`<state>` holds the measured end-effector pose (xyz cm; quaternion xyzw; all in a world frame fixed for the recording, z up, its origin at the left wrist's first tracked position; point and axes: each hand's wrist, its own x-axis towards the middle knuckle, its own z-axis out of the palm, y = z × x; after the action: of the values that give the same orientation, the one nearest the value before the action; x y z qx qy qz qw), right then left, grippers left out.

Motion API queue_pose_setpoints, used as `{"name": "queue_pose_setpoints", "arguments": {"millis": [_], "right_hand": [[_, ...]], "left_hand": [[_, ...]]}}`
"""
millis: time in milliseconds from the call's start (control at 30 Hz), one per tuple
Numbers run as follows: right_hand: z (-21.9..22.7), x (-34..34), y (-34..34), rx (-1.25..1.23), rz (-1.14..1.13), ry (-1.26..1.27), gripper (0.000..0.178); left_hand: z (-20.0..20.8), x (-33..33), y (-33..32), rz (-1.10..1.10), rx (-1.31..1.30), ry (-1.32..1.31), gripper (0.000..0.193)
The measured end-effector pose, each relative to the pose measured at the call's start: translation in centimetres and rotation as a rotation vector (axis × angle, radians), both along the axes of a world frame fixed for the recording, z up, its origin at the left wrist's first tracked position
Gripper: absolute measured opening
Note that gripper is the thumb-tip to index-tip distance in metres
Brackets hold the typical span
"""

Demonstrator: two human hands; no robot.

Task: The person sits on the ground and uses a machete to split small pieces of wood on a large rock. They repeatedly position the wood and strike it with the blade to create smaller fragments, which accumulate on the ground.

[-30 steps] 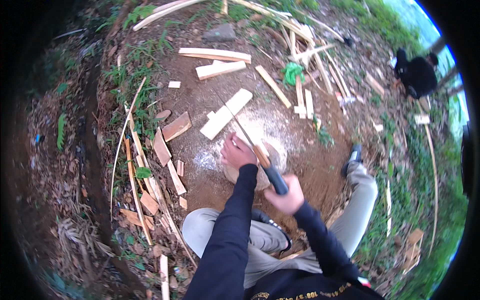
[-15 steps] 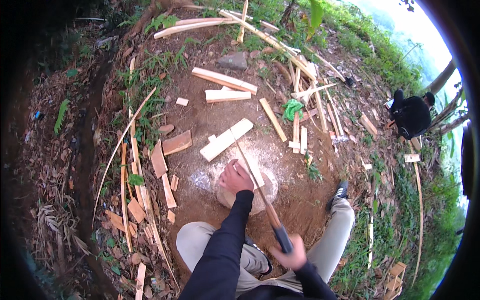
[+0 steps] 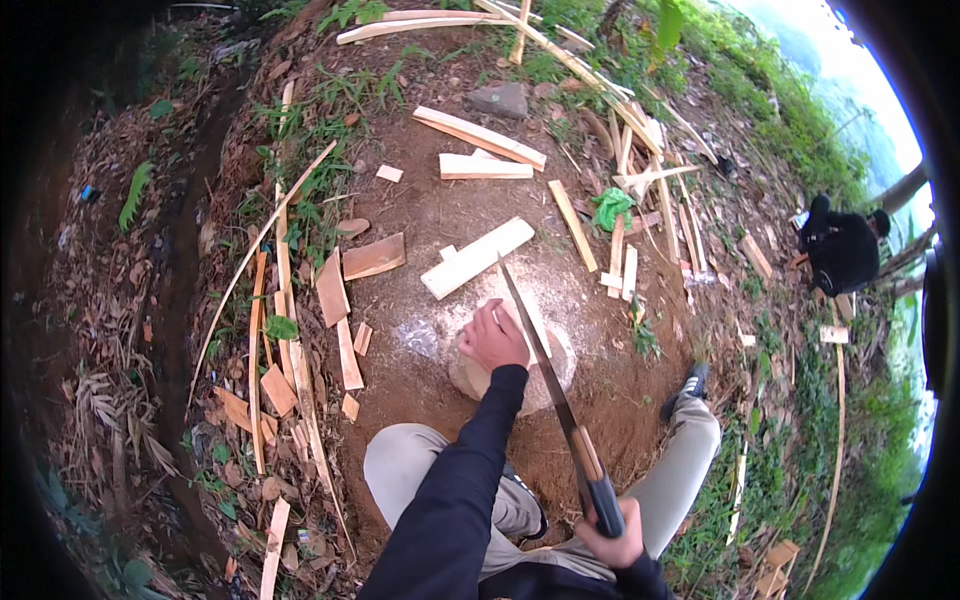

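Observation:
My right hand, low in the head view, is wrapped round the dark grip of a handsaw. The saw's long blade slants up and left, away from me, across a short pale piece of wood. That piece rests on a round stump dusted with sawdust. Left of the blade, my left hand presses on the wood with curled fingers, close to the cutting edge. The hand and blade hide part of the piece. Just beyond the saw's tip lies a pale plank on the ground.
Cut boards and long strips lie on the left. More planks lie ahead, near a grey stone. A green plastic bag sits among sticks at right. A person in dark clothes crouches at far right.
My right hand has drawn the saw back toward my body, its blade still across the wood. The left hand keeps its place on the piece. The whole view has shifted slightly.

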<state>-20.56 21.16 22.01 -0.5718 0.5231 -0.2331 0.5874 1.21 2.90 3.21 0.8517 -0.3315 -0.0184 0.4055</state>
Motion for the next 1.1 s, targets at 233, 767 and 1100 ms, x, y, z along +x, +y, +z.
{"name": "queue_pose_setpoints", "arguments": {"millis": [233,767,1100], "right_hand": [[-7.5,8.8,-14.4,-0.077,-0.096,-0.078,0.024],[-5.6,2.9,-6.0,-0.127,-0.009,-0.064,0.028],[-8.1,8.0,-10.4,-0.259,-0.245,-0.173,0.03]], "left_hand": [[0.2,-0.3,-1.4,0.0,-0.053,-0.002,0.023],[0.2,0.4,-1.0,0.01,-0.038,-0.005,0.024],[0.2,0.0,-0.9,-0.007,-0.046,-0.001,0.023]]}}
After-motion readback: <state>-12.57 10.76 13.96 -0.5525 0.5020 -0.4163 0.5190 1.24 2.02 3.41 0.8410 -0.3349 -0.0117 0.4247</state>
